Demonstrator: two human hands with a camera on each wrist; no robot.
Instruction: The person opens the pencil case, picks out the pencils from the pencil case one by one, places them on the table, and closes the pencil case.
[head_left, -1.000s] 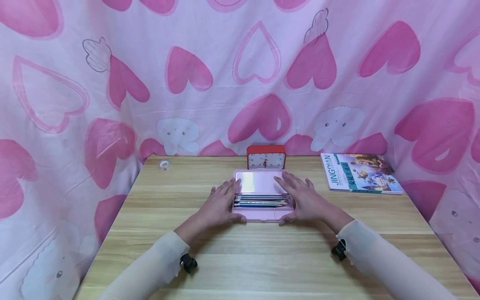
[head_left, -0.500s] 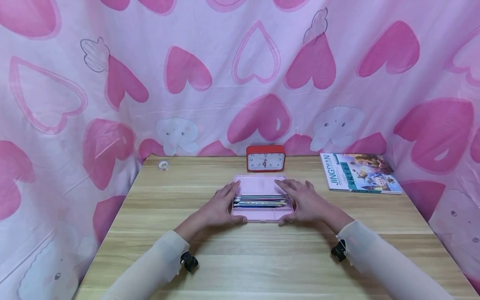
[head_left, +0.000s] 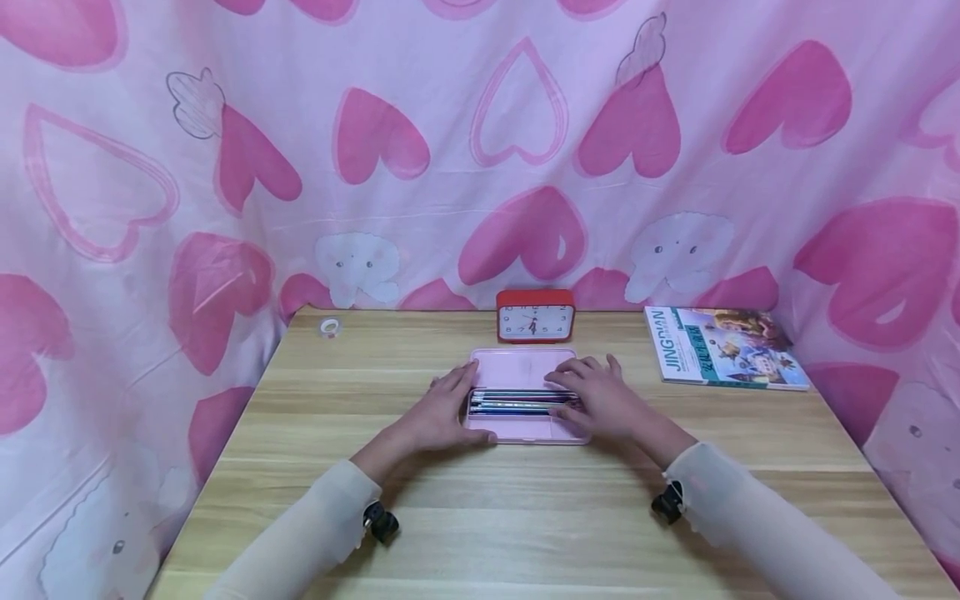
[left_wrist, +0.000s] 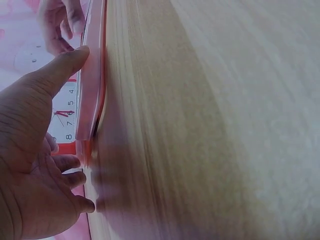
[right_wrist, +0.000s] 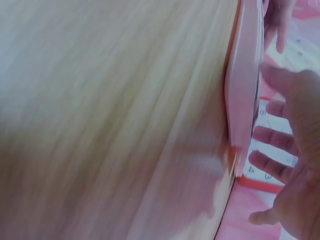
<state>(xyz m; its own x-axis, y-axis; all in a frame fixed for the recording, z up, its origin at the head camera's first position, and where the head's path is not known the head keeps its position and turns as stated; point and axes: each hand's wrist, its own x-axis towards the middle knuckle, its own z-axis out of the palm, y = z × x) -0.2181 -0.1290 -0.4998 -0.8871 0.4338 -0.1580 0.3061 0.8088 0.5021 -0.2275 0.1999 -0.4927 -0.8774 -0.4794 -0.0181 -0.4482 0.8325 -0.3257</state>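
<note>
A pink pencil case (head_left: 506, 429) lies unfolded on the wooden table, its lid laid back on the far side. Several pencils (head_left: 510, 403) rest lengthwise in its tray. My left hand (head_left: 437, 415) holds the case's left end, with the thumb along the near edge and the fingers beside the lid. In the left wrist view the thumb presses on the pink side wall (left_wrist: 91, 90). My right hand (head_left: 606, 402) is over the case's right end, its fingers spread and loosely bent above the pencils' ends, with nothing in its grasp.
Behind the case stands a red alarm clock (head_left: 536, 317). A magazine (head_left: 727, 348) lies at the back right of the table (head_left: 480, 525), and a small roll of tape (head_left: 329, 327) at the back left. A pink heart-patterned curtain (head_left: 420, 208) hangs behind.
The lid has come down flat toward the table, away from the clock. My right hand has left the case's right edge and moved inward over the pencils. My left hand stays put.
</note>
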